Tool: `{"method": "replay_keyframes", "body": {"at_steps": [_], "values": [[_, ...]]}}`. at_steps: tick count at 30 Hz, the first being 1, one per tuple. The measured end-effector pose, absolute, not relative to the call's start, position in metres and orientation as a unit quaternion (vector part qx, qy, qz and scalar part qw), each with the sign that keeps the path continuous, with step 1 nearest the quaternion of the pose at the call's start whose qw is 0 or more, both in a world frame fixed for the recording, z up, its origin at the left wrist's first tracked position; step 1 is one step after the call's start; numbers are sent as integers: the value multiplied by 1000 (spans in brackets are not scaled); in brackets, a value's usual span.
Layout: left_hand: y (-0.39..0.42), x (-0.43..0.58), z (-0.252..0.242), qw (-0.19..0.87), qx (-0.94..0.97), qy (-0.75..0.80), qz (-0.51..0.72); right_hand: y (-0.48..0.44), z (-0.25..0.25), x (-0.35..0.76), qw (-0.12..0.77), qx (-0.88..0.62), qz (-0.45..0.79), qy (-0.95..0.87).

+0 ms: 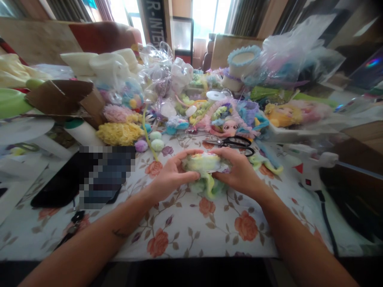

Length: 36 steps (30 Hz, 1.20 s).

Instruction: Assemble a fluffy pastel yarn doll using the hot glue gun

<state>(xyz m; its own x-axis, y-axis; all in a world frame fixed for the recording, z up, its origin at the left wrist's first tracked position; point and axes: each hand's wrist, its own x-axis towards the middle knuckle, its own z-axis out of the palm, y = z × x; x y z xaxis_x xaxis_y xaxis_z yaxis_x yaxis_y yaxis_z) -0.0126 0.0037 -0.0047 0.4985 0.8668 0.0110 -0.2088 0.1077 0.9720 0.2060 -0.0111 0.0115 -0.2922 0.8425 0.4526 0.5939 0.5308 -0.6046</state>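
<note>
Both hands hold a soft, fluffy craft piece (206, 162) in pale yellow and green, low over the flowered tablecloth (185, 231). My left hand (172, 175) is closed on its left side, thumb along the near edge. Gripping the opposite side is my right hand (236, 173), its fingers partly hidden behind the piece. A wavy green ruffle (211, 187) hangs down between the hands towards the cloth. Just beyond them lie black-handled scissors (235, 142). The exact kind of the held piece is blurred.
Two dark phones (60, 179) lie at the left. Pompoms (156, 140) and a yellow fluffy bundle (119, 134) sit behind them. A white glue gun (311, 171) with its cord is at the right. Across the back are heaped doll parts (230, 126), fuzzy trims and plastic bags (299, 52).
</note>
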Motion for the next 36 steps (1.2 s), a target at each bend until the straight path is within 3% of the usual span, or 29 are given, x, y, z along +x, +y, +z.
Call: {"method": "replay_keyframes", "body": {"at_steps": [36], "values": [[2, -11, -4, 678, 551, 293, 389, -13, 12, 204, 395, -458, 163, -780]]}}
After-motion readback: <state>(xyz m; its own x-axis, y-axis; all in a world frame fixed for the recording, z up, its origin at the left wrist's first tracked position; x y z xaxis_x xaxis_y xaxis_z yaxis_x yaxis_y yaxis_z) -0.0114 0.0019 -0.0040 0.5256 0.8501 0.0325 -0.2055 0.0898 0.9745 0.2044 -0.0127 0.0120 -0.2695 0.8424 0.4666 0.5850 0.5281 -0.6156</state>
